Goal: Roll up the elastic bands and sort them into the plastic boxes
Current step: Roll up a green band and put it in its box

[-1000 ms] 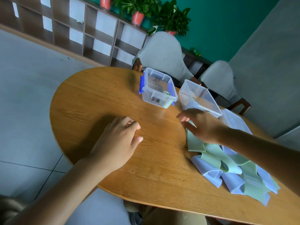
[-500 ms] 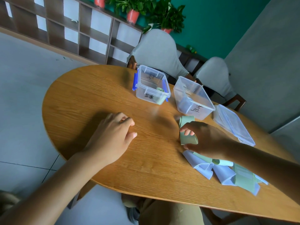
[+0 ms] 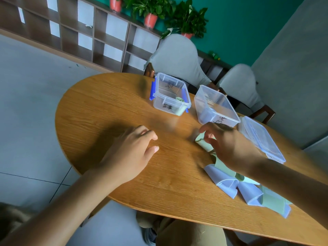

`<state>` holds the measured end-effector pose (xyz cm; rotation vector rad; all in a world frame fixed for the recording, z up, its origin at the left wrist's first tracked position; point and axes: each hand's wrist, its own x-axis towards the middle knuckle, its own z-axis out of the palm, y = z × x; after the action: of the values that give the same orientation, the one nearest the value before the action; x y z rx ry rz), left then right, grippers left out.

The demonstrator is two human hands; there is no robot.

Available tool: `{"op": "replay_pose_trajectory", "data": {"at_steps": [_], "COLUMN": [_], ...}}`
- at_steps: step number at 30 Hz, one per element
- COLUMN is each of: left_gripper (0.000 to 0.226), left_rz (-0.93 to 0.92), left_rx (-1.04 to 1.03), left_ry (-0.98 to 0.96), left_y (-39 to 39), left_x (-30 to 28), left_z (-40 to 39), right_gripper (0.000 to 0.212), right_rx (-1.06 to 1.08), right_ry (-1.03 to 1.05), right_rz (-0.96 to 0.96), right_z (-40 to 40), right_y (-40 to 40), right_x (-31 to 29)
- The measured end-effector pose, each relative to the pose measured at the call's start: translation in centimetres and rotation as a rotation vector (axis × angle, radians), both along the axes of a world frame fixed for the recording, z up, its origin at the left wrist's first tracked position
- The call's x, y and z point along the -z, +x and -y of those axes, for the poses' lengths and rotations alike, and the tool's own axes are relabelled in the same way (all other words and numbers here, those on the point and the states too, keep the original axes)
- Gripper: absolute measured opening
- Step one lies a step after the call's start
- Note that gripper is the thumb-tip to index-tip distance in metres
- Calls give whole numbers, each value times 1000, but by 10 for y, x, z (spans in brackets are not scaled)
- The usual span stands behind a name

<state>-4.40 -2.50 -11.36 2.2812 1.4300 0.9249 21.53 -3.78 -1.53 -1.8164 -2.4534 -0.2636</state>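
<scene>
My right hand (image 3: 230, 148) curls its fingers over the near end of a green elastic band (image 3: 202, 142) on the wooden table (image 3: 110, 107), just in front of the second box. The band runs back under my wrist into a loose pile of green and lilac bands (image 3: 243, 189). My left hand (image 3: 131, 153) rests on the table to the left with loosely curled fingers and holds nothing. A clear box with blue clips (image 3: 160, 100) has one rolled green band (image 3: 180, 99) inside. The second clear box (image 3: 202, 110) stands to its right; its contents are hard to make out.
A clear lid (image 3: 260, 137) lies flat right of the second box. Two grey-covered chairs (image 3: 177, 59) stand behind the table. Shelving and potted plants line the far wall. The table's curved edge runs close past my left forearm.
My right hand has drawn the green band's end out of the pile towards the table's middle and now curls over it. My left hand has stayed where it was.
</scene>
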Motion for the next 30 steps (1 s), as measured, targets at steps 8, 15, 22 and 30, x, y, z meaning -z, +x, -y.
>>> {"op": "replay_pose_trajectory", "data": {"at_steps": [8,15,22,30], "left_gripper": [21,21,11,16], "left_rz": [220,489,604,882], "left_rx": [69,140,63,13], "left_ry": [35,-14,-13,-132], "left_y": [7,13,11,0], "left_x": [-13,-22,-29,-28], "left_z": [6,8,9,-1], "right_gripper": [25,35,28,35], "right_rx": [-162,-282,-299,-78], "right_ry": [62,6,31,-464], "right_rz": [-156,-188,-411,-965], "right_z": [0,7,5,-3], "right_y": [-29,-63,-84,-87], "right_x": [-10,-21,-19,5]}}
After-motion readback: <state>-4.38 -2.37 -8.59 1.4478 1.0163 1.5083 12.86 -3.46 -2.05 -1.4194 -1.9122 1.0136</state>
